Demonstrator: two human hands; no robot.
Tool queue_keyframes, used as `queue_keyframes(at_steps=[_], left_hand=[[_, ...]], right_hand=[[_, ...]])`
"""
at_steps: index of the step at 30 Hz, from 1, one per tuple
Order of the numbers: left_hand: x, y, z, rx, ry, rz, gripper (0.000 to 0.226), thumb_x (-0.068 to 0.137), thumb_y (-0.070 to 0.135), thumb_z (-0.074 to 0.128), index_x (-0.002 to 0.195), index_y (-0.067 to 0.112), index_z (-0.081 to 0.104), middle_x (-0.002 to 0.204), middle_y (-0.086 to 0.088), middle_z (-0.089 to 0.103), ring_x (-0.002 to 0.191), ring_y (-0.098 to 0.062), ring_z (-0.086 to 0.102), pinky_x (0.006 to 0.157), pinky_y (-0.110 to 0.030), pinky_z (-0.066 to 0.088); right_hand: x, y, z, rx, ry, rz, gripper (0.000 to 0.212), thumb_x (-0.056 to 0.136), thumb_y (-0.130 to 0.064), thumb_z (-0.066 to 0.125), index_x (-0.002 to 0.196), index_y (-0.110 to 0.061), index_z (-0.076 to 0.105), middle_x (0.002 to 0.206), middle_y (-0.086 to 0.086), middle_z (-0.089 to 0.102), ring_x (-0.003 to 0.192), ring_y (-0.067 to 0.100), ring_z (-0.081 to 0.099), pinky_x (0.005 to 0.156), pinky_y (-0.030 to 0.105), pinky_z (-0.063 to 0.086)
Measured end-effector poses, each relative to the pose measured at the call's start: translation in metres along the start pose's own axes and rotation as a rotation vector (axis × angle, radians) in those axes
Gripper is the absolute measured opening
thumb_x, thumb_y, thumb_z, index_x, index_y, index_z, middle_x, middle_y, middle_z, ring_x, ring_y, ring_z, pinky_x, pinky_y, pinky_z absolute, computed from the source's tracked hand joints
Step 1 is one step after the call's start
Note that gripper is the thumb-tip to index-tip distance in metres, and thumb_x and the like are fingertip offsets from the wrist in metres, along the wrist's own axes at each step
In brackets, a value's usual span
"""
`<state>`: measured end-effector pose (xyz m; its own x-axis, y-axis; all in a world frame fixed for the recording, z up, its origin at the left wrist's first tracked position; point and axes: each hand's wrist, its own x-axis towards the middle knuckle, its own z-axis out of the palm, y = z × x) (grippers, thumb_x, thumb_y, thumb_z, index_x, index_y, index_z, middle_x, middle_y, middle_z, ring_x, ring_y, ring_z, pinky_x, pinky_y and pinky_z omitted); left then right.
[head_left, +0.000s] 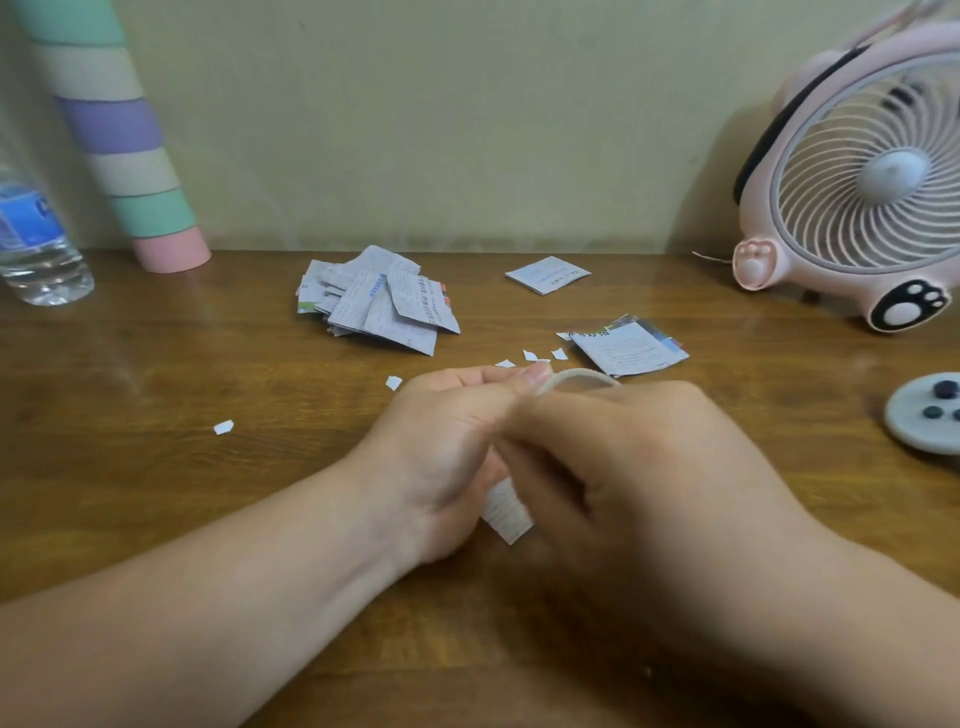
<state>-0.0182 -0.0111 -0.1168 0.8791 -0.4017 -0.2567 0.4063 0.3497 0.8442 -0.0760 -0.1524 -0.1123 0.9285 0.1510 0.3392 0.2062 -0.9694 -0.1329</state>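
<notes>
Above the worktop (156, 493), left hand (452, 447) and right hand (639, 467) (blurred) share a pinching grip on one paper sachet (506, 512).

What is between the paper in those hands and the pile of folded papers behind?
The left hand and right hand hold the printed paper, so nothing separates them. Toward the pile, only small white scraps lie flat on the wooden table; nothing visible blocks the way.

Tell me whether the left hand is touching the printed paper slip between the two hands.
Touching. The head view shows the left hand curled round the paper slip, whose lower end sticks out right against the palm.
</notes>
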Motion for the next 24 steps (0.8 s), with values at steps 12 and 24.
queue_keyframes(at_steps=[12, 24], left_hand=[[0.001, -0.007, -0.004, 0.136, 0.02, 0.08, 0.009, 0.089, 0.007, 0.069, 0.088, 0.0, 0.074, 0.074, -0.006, 0.065, 0.079, -0.016, 0.061, 0.091, -0.051, 0.06], [0.0, -0.009, -0.006, 0.277, -0.061, 0.126, 0.021, 0.09, 0.006, 0.068, 0.071, 0.009, 0.076, 0.072, -0.005, 0.065, 0.075, -0.015, 0.061, 0.1, -0.052, 0.054]], right_hand=[[0.011, 0.02, -0.028, -0.102, -0.32, 0.301, 0.05, 0.097, -0.041, 0.054, 0.143, -0.037, 0.033, 0.1, -0.009, 0.064, 0.091, 0.019, 0.062, 0.075, 0.034, 0.054], [0.008, 0.027, -0.024, -0.057, -0.016, 0.171, 0.021, 0.089, -0.045, 0.062, 0.108, -0.036, 0.059, 0.076, -0.011, 0.061, 0.073, 0.011, 0.056, 0.056, 0.028, 0.04]])
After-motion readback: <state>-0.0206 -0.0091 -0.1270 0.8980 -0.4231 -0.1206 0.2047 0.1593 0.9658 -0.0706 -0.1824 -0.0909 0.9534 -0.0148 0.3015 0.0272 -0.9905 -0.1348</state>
